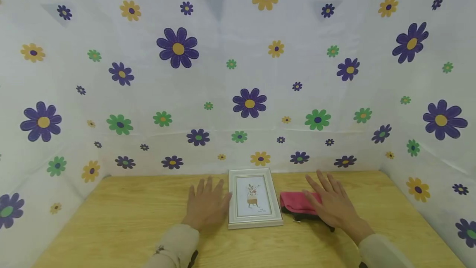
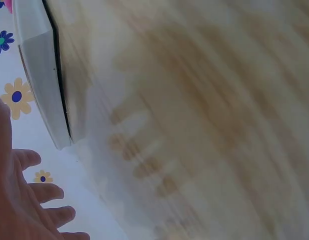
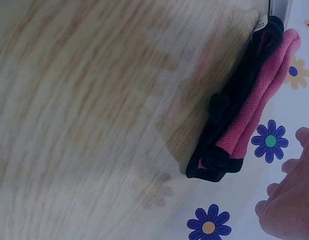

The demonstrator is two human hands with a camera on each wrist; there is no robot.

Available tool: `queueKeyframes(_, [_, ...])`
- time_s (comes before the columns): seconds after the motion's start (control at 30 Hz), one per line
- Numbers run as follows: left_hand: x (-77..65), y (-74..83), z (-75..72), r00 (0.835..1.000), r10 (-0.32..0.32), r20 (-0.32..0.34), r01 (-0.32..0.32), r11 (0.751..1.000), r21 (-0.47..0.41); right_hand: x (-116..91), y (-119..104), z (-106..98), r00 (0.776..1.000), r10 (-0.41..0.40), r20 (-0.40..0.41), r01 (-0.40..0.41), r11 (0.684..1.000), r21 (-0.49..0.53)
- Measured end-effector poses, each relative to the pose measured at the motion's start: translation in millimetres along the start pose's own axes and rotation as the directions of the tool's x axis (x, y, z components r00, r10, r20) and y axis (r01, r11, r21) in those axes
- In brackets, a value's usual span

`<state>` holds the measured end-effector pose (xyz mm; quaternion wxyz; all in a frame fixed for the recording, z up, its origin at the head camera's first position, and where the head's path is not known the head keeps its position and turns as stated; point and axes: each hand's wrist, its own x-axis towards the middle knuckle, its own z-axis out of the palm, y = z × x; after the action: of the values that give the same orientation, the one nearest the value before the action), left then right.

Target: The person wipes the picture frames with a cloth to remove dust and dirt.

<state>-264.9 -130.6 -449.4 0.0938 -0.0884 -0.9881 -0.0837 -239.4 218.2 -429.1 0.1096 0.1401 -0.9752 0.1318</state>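
A white picture frame [image 1: 255,197] lies flat with its print of a potted plant facing up; its edge [image 2: 42,65] shows in the left wrist view. My left hand [image 1: 206,205] is spread palm down beside it, thumb at the frame's left side. Close on the frame's right lies a folded pink and black cloth [image 1: 297,202]. Over the right part of this cloth is my right hand [image 1: 334,202], fingers straight and spread, hiding some of it. In the right wrist view the cloth [image 3: 259,95] shows layered folds and a small white tag, with the hand apart from it.
The wooden table [image 1: 148,218] carries both things. A white curtain [image 1: 223,82] printed with purple, green and yellow flowers rises behind the table's back edge and along both sides.
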Motion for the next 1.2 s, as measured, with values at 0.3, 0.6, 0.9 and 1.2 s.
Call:
queueKeyframes(0.3, [9.6,5.1,25.6,0.996,-0.058,0.070,0.066,0.990,-0.122,1,0,5,1.000,-0.007,0.015,0.007,1.000,-0.005])
queueKeyframes(0.6, [11.1,8.8,29.8,0.967,-0.116,0.225,0.167,0.961,-0.222,2,0,9,1.000,-0.016,0.018,0.016,1.000,-0.018])
queueKeyframes(0.9, [12.0,9.8,27.4,0.932,-0.126,0.339,0.212,0.950,-0.229,6,-4,12,1.000,-0.014,0.014,0.014,1.000,-0.007])
queueKeyframes(1.2, [9.2,14.6,23.9,0.933,-0.119,0.339,0.205,0.951,-0.232,6,-17,15,0.997,0.035,0.063,-0.036,0.999,0.006])
